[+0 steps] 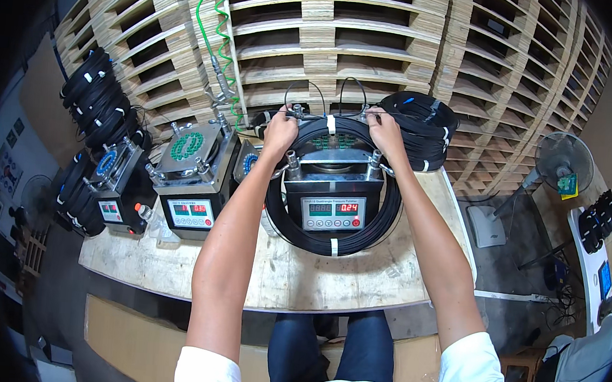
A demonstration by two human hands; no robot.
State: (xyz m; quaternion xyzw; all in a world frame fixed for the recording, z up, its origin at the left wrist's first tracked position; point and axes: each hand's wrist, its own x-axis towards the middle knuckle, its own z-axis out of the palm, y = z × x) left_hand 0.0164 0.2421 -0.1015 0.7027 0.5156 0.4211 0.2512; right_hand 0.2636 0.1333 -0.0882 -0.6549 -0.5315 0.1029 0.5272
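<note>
A coil of black cable (286,226), bound with white ties, rings the middle bench machine (334,196), which has a red-lit display and metal corner posts. At the coil's far left edge, my left hand (282,130) is closed in a pinch on a thin black cable end. My right hand (387,133) pinches another cable end at the far right edge. Thin black loops (354,84) arch up between the hands. The very tips of the cables at my fingers are too small to make out. Part of the machine's top plate is hidden behind the coil.
Two similar machines (187,183) stand to the left on the wooden table (271,288), with a small orange-capped bottle (143,210). More black cable coils lie behind right (424,128) and far left (96,98). Stacked pallets (389,19) rise behind; a fan (565,163) stands right.
</note>
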